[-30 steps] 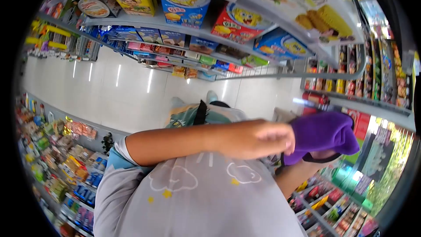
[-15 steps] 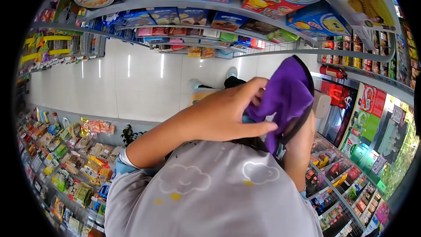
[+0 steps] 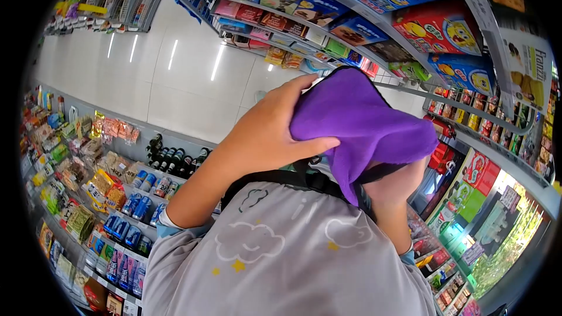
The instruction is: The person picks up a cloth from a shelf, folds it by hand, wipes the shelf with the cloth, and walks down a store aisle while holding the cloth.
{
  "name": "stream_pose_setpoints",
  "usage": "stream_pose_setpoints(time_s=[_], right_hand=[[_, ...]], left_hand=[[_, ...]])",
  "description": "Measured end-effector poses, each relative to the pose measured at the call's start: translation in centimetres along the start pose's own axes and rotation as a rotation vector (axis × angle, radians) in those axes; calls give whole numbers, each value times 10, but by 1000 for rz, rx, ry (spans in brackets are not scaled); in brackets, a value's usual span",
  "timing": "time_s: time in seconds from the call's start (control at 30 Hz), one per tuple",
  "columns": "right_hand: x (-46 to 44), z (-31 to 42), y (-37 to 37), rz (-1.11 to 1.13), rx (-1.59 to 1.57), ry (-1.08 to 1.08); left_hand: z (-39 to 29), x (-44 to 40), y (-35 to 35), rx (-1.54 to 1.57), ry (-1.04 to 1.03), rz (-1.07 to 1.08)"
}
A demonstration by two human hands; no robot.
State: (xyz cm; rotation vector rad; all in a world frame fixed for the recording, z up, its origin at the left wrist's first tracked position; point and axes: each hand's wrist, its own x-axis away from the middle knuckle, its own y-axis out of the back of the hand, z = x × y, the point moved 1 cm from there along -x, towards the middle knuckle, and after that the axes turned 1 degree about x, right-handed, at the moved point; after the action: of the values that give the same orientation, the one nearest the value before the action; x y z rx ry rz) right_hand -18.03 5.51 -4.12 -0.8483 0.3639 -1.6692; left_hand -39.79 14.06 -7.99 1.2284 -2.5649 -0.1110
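Note:
A purple cloth (image 3: 363, 114) with black edging is stretched between my two hands in front of my chest. My left hand (image 3: 266, 126) grips its left side, with the thumb over the front and the fingertips at the upper edge. On the other side, my right hand (image 3: 398, 184) is closed at the cloth's lower right, its fingers mostly hidden by the fabric. One corner of the cloth hangs down in a point between the hands. Below it is the grey apron (image 3: 257, 257) I wear, printed with clouds and stars.
Shelves of boxed snacks (image 3: 357, 29) rise close ahead, with a metal rail (image 3: 468, 105) at the right. Racks of packaged snacks (image 3: 82, 193) and drink cans (image 3: 134, 205) stand at the left. Tiled floor (image 3: 193, 93) lies between. A window (image 3: 509, 240) is at the far right.
The cloth has gone from bunched and upright to spread wider across both hands. My left hand has shifted left and up a little. The view has turned, showing more of the left racks.

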Motion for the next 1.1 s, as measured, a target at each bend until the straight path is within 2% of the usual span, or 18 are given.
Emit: stream_pose_setpoints(time_s=[0.07,0.13,0.23,0.27,0.33,0.37,0.43,0.47,0.53,0.6,0.67,0.7,0.77,0.87,1.0,1.07,1.1], right_hand=[[-3,-3,-2,-127,-41,-10],[-2,-3,8,-91,-104,-20],[-5,-5,-3,-67,-254,-90],[-8,-7,-9,-76,-340,-153],[-10,-12,-10,-79,-345,-177],[-10,-14,-9,-84,-353,-199],[-7,-21,3,-23,-312,-203],[-6,-23,7,37,-272,-205],[-3,-26,3,46,-227,-221],[-3,-30,4,53,-183,-236],[-4,-36,11,106,-231,-292],[-3,-36,8,3,-179,-401],[-6,-39,6,-19,-156,-450],[-11,-48,21,7,-201,-502],[-12,-54,20,-98,-150,-587],[-11,-60,8,-264,66,-608],[-12,-59,3,-160,119,-720]], left_hand=[[20,11,2,130,29,-45],[34,23,11,257,56,-86],[50,35,29,377,357,310],[51,39,31,379,357,308],[52,46,36,537,104,319],[55,52,36,539,105,317],[66,61,36,794,125,87],[73,63,36,796,124,85],[93,62,38,1087,105,-78],[117,70,45,1051,161,-72],[134,75,46,1358,84,297],[136,78,43,1362,85,294],[132,80,33,1298,304,174],[112,75,22,1228,367,64],[135,87,12,1311,393,-11],[131,92,6,1345,400,-313],[135,97,4,1344,403,-307]])
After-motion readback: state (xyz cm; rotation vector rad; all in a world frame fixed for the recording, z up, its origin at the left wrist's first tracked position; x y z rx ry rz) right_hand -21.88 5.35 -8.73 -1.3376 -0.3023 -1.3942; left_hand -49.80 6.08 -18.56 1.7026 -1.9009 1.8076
